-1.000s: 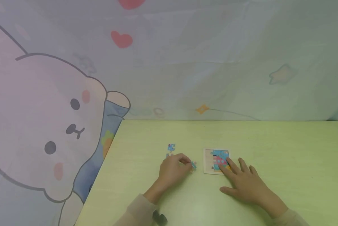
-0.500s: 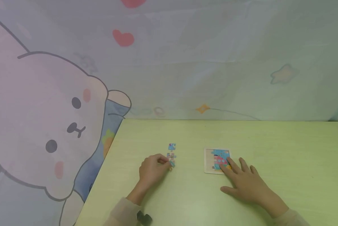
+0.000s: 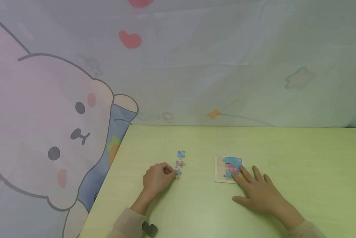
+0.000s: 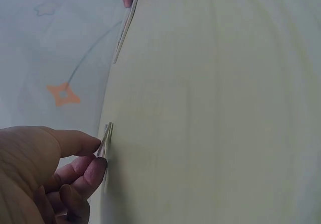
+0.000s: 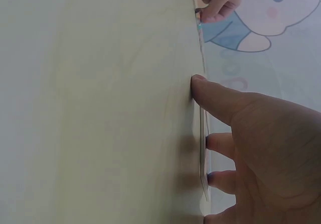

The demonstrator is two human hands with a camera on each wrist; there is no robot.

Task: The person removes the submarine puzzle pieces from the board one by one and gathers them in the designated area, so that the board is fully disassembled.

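My left hand (image 3: 157,178) pinches a small blue and tan jigsaw piece (image 3: 178,175) between thumb and index finger, close to the tabletop. In the left wrist view the pinched piece is seen edge-on, tilted. Just beyond it lie a pink and blue jigsaw piece (image 3: 179,164) and a blue jigsaw piece (image 3: 181,154), forming a column. To the right, my right hand (image 3: 256,191) is spread, with fingertips on the right side of a square puzzle board (image 3: 220,170). Joined pieces with a pink and blue picture (image 3: 232,165) cover the board's right part; its left part is bare wood.
A pale yellow-green table (image 3: 300,158) spreads out around the hands. Behind it hangs a fabric backdrop (image 3: 196,66) with a cartoon bear (image 3: 53,132) at the left. A dark object (image 3: 149,228) sits by the left sleeve.
My left hand has carried the piece leftward from near the board to the front end of the column of loose pieces. The right hand has stayed on the board.
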